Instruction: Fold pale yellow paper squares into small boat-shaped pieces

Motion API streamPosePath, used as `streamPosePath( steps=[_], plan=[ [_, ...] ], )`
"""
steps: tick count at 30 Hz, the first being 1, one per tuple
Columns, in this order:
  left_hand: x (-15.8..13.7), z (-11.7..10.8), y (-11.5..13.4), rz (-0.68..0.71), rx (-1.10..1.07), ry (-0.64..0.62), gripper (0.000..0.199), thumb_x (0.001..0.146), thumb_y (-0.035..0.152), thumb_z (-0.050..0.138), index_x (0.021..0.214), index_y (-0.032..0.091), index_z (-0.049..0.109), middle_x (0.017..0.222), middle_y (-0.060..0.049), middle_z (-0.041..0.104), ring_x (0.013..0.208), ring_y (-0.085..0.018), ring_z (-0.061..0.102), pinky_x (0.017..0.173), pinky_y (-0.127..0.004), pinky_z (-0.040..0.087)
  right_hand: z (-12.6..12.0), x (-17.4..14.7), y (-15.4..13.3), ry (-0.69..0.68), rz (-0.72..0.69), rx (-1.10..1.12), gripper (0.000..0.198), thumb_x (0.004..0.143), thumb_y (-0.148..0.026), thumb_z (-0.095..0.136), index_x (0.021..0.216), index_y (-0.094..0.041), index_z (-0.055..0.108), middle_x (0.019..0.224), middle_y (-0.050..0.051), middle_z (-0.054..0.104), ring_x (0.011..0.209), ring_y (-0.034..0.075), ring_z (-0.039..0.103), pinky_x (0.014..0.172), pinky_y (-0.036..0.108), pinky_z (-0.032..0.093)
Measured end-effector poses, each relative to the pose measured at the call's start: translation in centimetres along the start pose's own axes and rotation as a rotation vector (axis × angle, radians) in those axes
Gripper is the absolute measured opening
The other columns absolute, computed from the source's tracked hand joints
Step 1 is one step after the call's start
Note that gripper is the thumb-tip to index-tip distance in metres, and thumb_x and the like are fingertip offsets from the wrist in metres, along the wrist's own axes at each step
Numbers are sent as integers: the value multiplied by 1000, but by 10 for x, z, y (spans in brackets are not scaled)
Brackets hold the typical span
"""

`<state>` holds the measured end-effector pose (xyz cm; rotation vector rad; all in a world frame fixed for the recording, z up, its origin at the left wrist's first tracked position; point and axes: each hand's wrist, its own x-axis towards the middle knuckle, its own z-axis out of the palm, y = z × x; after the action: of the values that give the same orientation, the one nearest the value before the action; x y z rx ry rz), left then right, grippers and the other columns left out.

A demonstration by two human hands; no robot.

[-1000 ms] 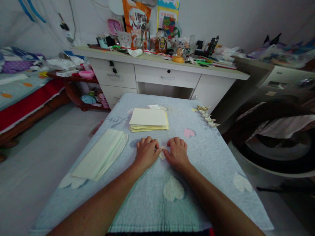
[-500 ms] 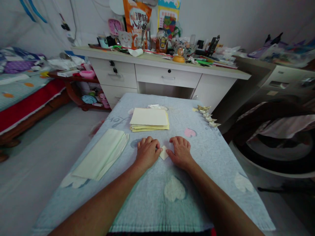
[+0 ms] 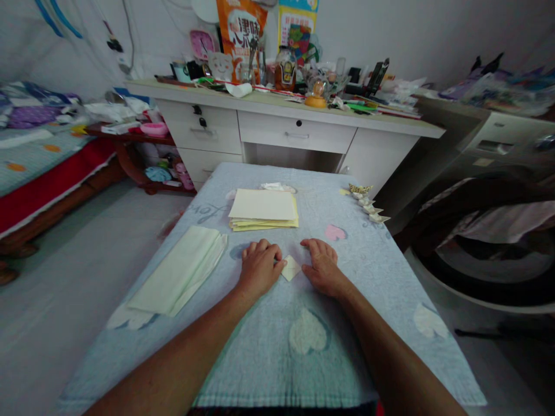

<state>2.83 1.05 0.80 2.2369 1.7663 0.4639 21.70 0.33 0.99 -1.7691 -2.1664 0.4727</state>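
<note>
A small folded square of cream paper (image 3: 291,268) lies on the cloth, turned so that its corners point like a diamond. My left hand (image 3: 261,263) is closed at its left corner, with the thumb on the paper and the fingers curled. Just off the right corner, my right hand (image 3: 321,266) rests with fingers apart and holds nothing. Beyond both hands sits a stack of cream and yellow paper sheets (image 3: 262,205). To the left is a folded pale green sheet (image 3: 180,268). Several small folded paper boats (image 3: 368,207) stand in a row at the far right.
A pale blue cloth with heart prints (image 3: 347,364) covers the table. Behind it stands a white desk (image 3: 299,136) crowded with jars and small items. A front-loading washing machine (image 3: 485,231) is at the right, a bed (image 3: 56,185) at the left.
My right hand has shifted slightly right, its thumb coming away from the folded paper. The left hand stays at the paper's left corner.
</note>
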Motion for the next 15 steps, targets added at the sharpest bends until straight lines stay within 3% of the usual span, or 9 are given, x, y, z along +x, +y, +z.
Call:
streamPosePath(
  steps=[4, 8, 15],
  plan=[
    [0, 0, 1, -9, -4, -4, 15, 81, 39, 62, 85, 24, 62, 96, -3, 57, 97, -24, 47, 78, -35, 29, 5, 2, -1, 66, 46, 21, 38, 87, -32, 46, 122, -18, 47, 122, 11, 52, 114, 25, 44, 100, 41, 30],
    [0, 1, 0, 0, -11, 11, 16, 83, 40, 60, 84, 24, 62, 95, -4, 56, 97, -25, 46, 78, -35, 29, 15, 1, -10, 177, 34, -112, 50, 87, -53, 48, 122, -17, 49, 121, 13, 52, 112, 30, 44, 100, 47, 28],
    [-2, 0, -4, 15, -31, 13, 12, 81, 35, 63, 86, 24, 62, 95, -3, 57, 96, -24, 47, 78, -35, 29, 19, 0, -14, 190, 4, -201, 54, 82, -53, 56, 124, -20, 48, 124, 14, 50, 112, 32, 42, 100, 52, 24]
  ],
)
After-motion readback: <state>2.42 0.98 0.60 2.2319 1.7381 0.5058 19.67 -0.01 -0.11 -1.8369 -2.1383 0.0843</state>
